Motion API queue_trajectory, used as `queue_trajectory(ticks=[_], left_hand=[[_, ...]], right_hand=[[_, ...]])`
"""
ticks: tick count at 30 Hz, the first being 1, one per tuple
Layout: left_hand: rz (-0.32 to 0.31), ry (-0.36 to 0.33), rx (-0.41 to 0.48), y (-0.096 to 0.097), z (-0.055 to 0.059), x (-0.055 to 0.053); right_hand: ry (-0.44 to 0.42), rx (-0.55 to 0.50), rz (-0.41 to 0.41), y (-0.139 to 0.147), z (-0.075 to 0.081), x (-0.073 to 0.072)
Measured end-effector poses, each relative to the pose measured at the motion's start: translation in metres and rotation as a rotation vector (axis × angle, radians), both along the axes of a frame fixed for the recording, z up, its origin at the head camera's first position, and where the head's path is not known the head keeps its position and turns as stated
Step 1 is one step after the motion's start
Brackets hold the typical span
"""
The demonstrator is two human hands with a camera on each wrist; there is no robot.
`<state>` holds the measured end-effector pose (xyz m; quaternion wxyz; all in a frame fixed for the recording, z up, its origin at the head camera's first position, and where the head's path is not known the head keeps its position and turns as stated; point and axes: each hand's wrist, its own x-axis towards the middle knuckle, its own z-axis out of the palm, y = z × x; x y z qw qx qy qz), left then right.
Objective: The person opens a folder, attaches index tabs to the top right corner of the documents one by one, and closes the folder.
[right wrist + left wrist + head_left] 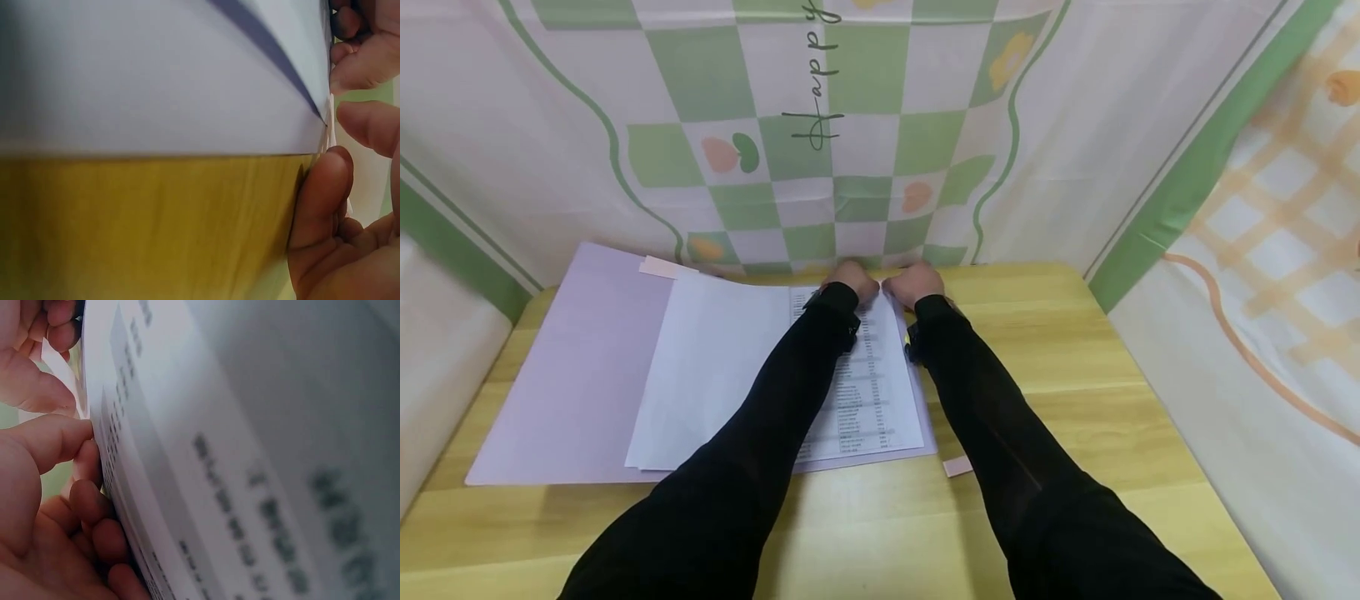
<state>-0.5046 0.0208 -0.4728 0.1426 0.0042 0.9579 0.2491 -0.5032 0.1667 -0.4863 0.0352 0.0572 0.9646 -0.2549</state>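
Tabletop (1037, 350), open lilac folder (580, 375), printed page (889, 375) — my left hand (857, 279) and right hand (917, 283) at the far edge.
The folder lies spread on the tabletop, a blank white page (722, 350) to the left, the printed page on the right half. My left thumb and fingers pinch the printed page's far edge; my right thumb and forefinger come narrowly together by a pale strip (61, 367) — whether they grip it, I cannot tell. I judge the thin page could crease or tear if I pull unevenly, and the strip could end up crooked if that edge slips.
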Motion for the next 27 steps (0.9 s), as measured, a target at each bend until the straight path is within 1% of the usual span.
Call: queue_trajectory(ticks=[2, 5, 7, 9, 10, 12, 14, 17, 18, 19, 20, 21, 22, 23, 24, 25, 26, 27], left_hand=[[-0.005, 0.0, -0.02, 0.0, 0.0, -0.001], [-0.008, 0.014, -0.044, -0.001, 0.005, 0.0], [-0.016, 0.028, -0.062, -0.001, 0.009, 0.001], [-0.042, 0.03, -0.086, -0.002, 0.013, 0.003], [-0.065, 0.028, -0.099, -0.003, 0.014, 0.004], [-0.123, 0.032, -0.115, -0.005, 0.018, 0.009], [-0.204, 0.033, -0.141, -0.006, 0.021, 0.011], [-0.346, 0.034, -0.205, -0.008, 0.02, 0.006], [-0.408, 0.042, -0.234, -0.01, 0.019, 0.003], [-0.457, 0.042, -0.258, -0.01, 0.015, -0.002], [-0.496, 0.049, -0.27, -0.011, 0.002, -0.013], [-0.534, 0.084, -0.247, -0.014, -0.012, -0.022], [-0.558, 0.082, -0.247, -0.015, -0.015, -0.022], [-0.563, 0.071, -0.236, -0.016, -0.022, -0.022], [-0.566, 0.071, -0.229, -0.016, -0.024, -0.018], [-0.547, 0.056, -0.217, -0.013, -0.026, -0.014], [-0.531, 0.048, -0.202, -0.012, -0.025, -0.005], [-0.506, 0.039, -0.196, -0.009, -0.016, 0.009]], right_hand=[[-0.018, -0.04, -0.001, 0.0, 0.005, 0.002], [-0.031, -0.116, -0.006, 0.001, 0.011, 0.002], [-0.022, -0.171, -0.011, 0.003, 0.013, 0.001], [-0.02, -0.228, -0.012, 0.004, 0.013, 0.0], [-0.029, -0.257, -0.013, 0.006, 0.013, 0.001], [-0.044, -0.341, 0.003, 0.008, 0.012, 0.003], [-0.077, -0.436, 0.011, 0.012, 0.012, 0.007], [-0.131, -0.611, 0.006, 0.018, 0.015, 0.012], [-0.155, -0.67, -0.007, 0.02, 0.015, 0.014], [-0.18, -0.714, -0.023, 0.023, 0.015, 0.015], [-0.206, -0.759, -0.036, 0.025, 0.015, 0.016], [-0.232, -0.799, -0.048, 0.028, 0.015, 0.018], [-0.259, -0.832, -0.061, 0.03, 0.013, 0.02], [-0.28, -0.845, -0.065, 0.032, 0.012, 0.022], [-0.3, -0.842, -0.062, 0.035, 0.012, 0.025], [-0.312, -0.83, -0.049, 0.038, 0.011, 0.029], [-0.317, -0.816, -0.037, 0.041, 0.011, 0.032], [-0.317, -0.798, -0.023, 0.044, 0.011, 0.036]])
